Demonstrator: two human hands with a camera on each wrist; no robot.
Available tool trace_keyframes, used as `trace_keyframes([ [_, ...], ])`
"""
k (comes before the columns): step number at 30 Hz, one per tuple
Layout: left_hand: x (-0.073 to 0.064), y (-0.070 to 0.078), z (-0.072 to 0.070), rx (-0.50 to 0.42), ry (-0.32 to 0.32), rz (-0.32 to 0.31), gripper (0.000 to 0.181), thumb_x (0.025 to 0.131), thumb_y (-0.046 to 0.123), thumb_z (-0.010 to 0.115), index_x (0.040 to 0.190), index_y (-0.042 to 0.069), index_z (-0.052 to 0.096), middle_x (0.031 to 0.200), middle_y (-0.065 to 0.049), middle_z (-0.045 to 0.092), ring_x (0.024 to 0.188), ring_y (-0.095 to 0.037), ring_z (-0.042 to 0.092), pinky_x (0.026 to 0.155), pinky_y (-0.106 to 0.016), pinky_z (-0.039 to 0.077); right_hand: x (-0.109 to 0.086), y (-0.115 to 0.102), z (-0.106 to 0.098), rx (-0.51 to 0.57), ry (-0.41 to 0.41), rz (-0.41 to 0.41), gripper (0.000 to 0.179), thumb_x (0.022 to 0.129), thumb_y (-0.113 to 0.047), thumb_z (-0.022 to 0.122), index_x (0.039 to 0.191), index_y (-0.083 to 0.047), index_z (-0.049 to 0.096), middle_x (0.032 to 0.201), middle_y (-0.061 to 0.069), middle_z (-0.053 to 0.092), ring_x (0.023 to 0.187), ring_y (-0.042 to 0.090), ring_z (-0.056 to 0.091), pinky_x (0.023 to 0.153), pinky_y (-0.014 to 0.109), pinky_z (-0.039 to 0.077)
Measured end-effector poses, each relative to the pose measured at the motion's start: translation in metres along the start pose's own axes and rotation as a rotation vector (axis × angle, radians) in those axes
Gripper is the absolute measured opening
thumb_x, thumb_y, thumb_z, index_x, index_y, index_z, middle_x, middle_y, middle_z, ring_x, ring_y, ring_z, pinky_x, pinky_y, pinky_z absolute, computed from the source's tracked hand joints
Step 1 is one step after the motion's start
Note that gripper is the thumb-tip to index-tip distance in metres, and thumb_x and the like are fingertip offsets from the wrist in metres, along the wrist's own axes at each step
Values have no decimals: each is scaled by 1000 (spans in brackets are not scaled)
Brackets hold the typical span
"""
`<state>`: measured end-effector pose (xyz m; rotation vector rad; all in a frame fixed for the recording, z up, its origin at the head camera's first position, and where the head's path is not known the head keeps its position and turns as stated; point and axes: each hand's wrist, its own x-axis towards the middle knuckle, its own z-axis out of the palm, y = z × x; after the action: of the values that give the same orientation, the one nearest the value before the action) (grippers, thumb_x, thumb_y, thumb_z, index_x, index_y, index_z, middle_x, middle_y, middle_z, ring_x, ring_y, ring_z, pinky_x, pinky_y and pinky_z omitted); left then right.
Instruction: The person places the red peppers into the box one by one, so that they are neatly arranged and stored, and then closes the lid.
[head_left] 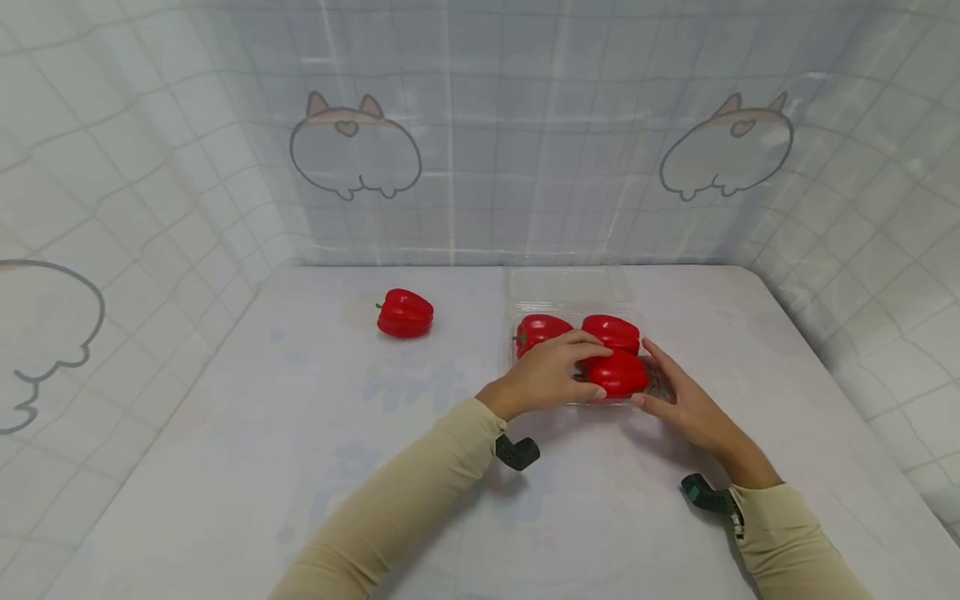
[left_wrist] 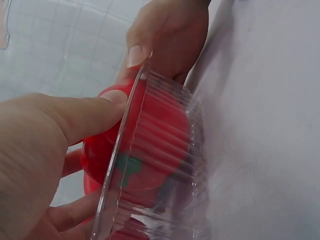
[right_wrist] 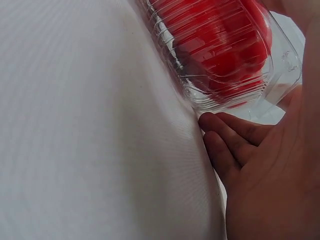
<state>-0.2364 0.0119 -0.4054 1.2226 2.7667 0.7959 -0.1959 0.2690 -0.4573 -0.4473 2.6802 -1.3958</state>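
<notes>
A red bell pepper (head_left: 618,373) lies at the near right of an open clear plastic container (left_wrist: 165,130). My left hand (head_left: 547,375) grips this pepper, thumb on its near side and fingers reaching over the top. Two more red bell peppers sit behind in the container, one at the far left (head_left: 542,329), the other at the far right (head_left: 611,332). Around the container's right end, my right hand (head_left: 686,408) holds it between thumb and index finger. In the right wrist view its other fingertips (right_wrist: 210,122) are close by the container's lower corner.
One red bell pepper (head_left: 405,314) lies apart on the white table (head_left: 262,467), left of the container. The container's flat lid (head_left: 567,285) is folded back toward the far wall. Dark wrist-camera mounts (head_left: 517,452) stick out below both sleeves. Patterned curtains (head_left: 510,167) surround the table.
</notes>
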Motion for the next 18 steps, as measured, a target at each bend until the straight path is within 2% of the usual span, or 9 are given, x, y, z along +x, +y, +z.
trace_keyframes([
  [9, 2, 1, -1, -20, -23, 6, 56, 89, 36, 76, 140, 18, 61, 138, 3, 54, 124, -9, 51, 97, -23, 48, -1, -5, -1, 11, -1, 8, 93, 92, -35, 70, 162, -25, 10, 159, 25, 26, 144, 47, 27, 109, 66, 29],
  [18, 6, -1, -9, -72, -104, 30, 50, 95, 26, 68, 142, 16, 59, 142, 1, 50, 122, -9, 49, 93, -17, 47, 0, -1, -2, 6, 0, 2, 93, 92, -36, 70, 162, -25, 10, 159, 25, 25, 144, 47, 26, 109, 66, 29],
])
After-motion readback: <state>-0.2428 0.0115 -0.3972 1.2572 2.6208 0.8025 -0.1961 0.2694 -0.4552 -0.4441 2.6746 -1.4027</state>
